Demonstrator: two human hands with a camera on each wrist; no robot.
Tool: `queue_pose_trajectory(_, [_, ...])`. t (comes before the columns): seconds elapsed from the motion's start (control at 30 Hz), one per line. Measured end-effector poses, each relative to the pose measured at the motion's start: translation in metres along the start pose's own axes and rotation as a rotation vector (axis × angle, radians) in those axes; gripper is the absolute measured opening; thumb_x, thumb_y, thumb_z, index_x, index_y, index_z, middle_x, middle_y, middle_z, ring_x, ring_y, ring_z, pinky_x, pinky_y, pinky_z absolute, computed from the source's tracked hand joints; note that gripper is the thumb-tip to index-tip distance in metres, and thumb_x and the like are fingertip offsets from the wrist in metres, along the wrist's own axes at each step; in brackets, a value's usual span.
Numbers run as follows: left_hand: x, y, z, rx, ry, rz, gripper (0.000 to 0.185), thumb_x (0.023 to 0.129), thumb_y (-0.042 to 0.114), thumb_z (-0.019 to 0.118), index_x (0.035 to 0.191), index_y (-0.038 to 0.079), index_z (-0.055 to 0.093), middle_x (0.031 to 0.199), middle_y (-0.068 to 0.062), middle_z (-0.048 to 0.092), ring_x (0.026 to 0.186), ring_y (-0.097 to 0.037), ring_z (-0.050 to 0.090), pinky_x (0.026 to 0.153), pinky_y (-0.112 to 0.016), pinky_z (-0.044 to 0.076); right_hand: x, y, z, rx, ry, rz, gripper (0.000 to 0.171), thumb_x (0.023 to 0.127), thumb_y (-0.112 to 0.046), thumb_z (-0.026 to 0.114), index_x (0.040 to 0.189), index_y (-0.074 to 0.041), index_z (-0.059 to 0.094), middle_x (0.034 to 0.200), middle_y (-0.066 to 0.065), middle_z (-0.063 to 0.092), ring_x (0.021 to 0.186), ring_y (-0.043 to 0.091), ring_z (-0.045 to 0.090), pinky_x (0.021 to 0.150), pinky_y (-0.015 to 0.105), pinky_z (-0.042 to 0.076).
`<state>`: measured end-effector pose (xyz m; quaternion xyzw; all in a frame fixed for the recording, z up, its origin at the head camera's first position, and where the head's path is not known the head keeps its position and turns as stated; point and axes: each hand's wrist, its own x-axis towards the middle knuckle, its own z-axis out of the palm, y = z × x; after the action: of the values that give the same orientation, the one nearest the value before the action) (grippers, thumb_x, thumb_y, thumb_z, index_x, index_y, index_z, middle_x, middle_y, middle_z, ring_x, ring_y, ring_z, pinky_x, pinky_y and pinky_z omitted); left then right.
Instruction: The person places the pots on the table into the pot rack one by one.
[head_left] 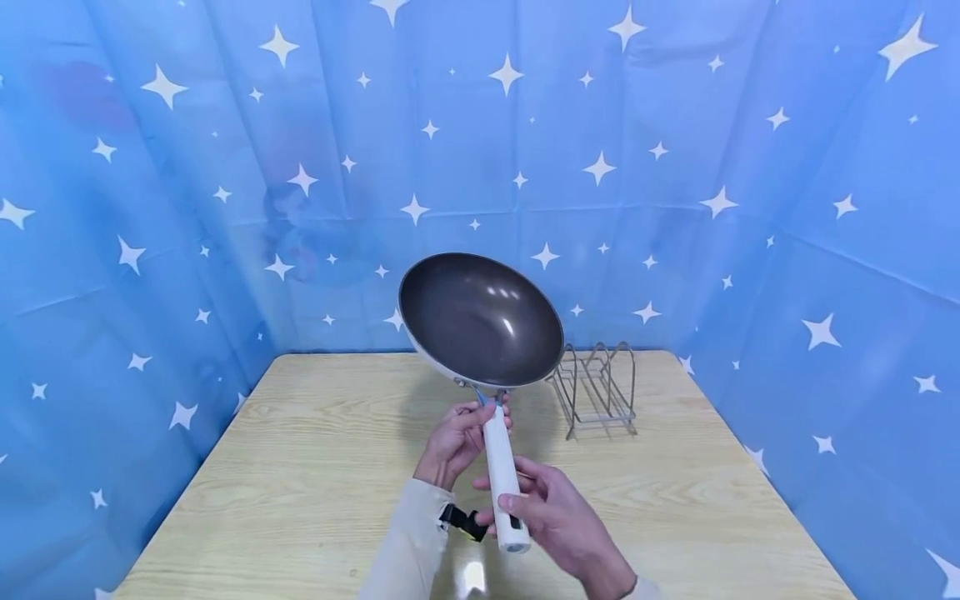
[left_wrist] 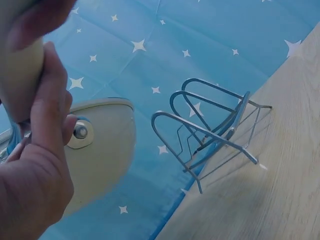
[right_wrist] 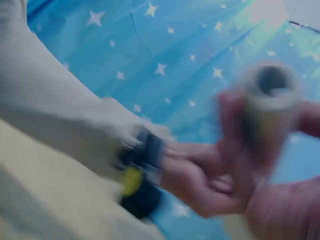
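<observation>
Supporting the handle (head_left: 499, 458) appears to be the step in hand: the right hand (head_left: 558, 512) grips its near end, the left hand (head_left: 454, 442) its neck. Beyond, the pan (head_left: 476, 321) is raised and tilted, left of the rack (head_left: 600, 392). The next move likely calls for firm grips.

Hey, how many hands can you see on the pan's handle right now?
2. The left hand grips the white handle close to the pan; the right hand holds it nearer the free end. Some fingers are partly hidden behind the handle.
</observation>
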<state>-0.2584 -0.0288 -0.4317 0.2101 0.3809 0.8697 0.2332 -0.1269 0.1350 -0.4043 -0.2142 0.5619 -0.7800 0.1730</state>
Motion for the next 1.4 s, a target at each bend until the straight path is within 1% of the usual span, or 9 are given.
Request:
queue_pose_trajectory(0.2, [0.001,0.001,0.001,0.065,0.052,-0.049,0.022,0.102,0.002,0.050,0.106,0.005,0.071,0.096,-0.002,0.073,0.084,-0.013,0.074,0.081,-0.025,0.061,0.000,-0.032,0.005,-0.569,0.214,0.160,0.062,0.081,-0.007,0.077,0.134,0.013,0.053,0.106,0.024,0.073,0.079,0.020,0.072,0.061,0.034,0.062])
queue_pose_trajectory(0.4, [0.009,0.005,0.007,0.139,0.079,-0.054,0.018,0.100,0.002,0.055,0.096,0.007,0.071,0.090,-0.002,0.074,0.081,-0.013,0.075,0.077,-0.024,0.062,0.009,-0.043,0.017,-0.860,0.244,0.171,0.042,0.073,-0.012,0.082,0.106,0.005,0.062,0.081,0.011,0.073,0.067,0.015,0.066,0.053,0.029,0.055])
queue_pose_trajectory(0.53, [0.014,0.005,0.009,0.193,0.086,-0.045,0.021,0.100,0.004,0.057,0.089,0.010,0.074,0.089,-0.002,0.075,0.081,-0.012,0.075,0.076,-0.024,0.061,0.012,-0.041,0.022,-0.974,0.309,0.139,0.042,0.072,-0.016,0.083,0.104,0.002,0.061,0.079,0.006,0.065,0.066,0.014,0.063,0.056,0.028,0.053])
queue_pose_trajectory(0.7, [0.010,0.007,0.007,0.254,0.120,-0.071,0.021,0.099,0.001,0.056,0.090,0.009,0.074,0.088,-0.001,0.075,0.082,-0.013,0.075,0.074,-0.025,0.061,0.005,-0.033,0.020,-0.927,0.316,0.120,0.055,0.076,-0.009,0.080,0.122,0.008,0.056,0.094,0.017,0.070,0.073,0.018,0.067,0.057,0.027,0.055])
queue_pose_trajectory(0.8, [0.009,0.009,0.008,0.288,0.138,-0.058,0.014,0.099,0.005,0.059,0.101,-0.001,0.071,0.089,0.000,0.075,0.084,-0.014,0.075,0.075,-0.025,0.061,0.002,-0.030,0.018,-0.841,0.306,0.100,0.060,0.080,-0.007,0.077,0.131,0.011,0.051,0.100,0.023,0.071,0.078,0.022,0.070,0.058,0.027,0.058])
queue_pose_trajectory(0.97, [0.010,0.010,0.012,0.325,0.125,-0.036,0.040,0.098,0.017,0.064,0.123,-0.015,0.060,0.103,-0.005,0.078,0.091,-0.014,0.075,0.080,-0.027,0.061,-0.003,-0.029,0.017,-0.681,0.335,0.103,0.062,0.084,-0.006,0.074,0.137,0.010,0.045,0.100,0.026,0.071,0.077,0.025,0.073,0.059,0.030,0.059])
queue_pose_trajectory(1.07, [0.009,0.008,0.014,0.329,0.088,-0.026,0.044,0.101,0.017,0.061,0.129,-0.017,0.055,0.115,-0.008,0.077,0.098,-0.015,0.076,0.090,-0.032,0.061,-0.007,-0.026,0.019,-0.673,0.355,0.096,0.063,0.085,-0.006,0.075,0.137,0.010,0.043,0.108,0.030,0.070,0.078,0.026,0.074,0.059,0.028,0.059])
queue_pose_trajectory(1.27, [0.011,0.001,0.022,0.210,-0.103,0.046,0.046,0.106,0.012,0.050,0.138,-0.019,0.040,0.134,-0.004,0.068,0.130,-0.030,0.060,0.110,-0.057,0.045,-0.018,-0.028,0.020,-0.663,0.443,0.068,0.065,0.084,-0.010,0.079,0.136,0.006,0.044,0.116,0.029,0.070,0.078,0.022,0.075,0.063,0.027,0.059])
queue_pose_trajectory(1.4, [0.014,0.002,0.029,0.188,-0.134,0.094,0.046,0.105,0.010,0.051,0.142,-0.015,0.042,0.135,-0.009,0.067,0.119,-0.027,0.069,0.102,-0.049,0.054,-0.023,-0.033,0.016,-0.605,0.433,0.067,0.066,0.086,-0.008,0.076,0.140,0.006,0.041,0.113,0.025,0.072,0.079,0.016,0.074,0.067,0.026,0.058])
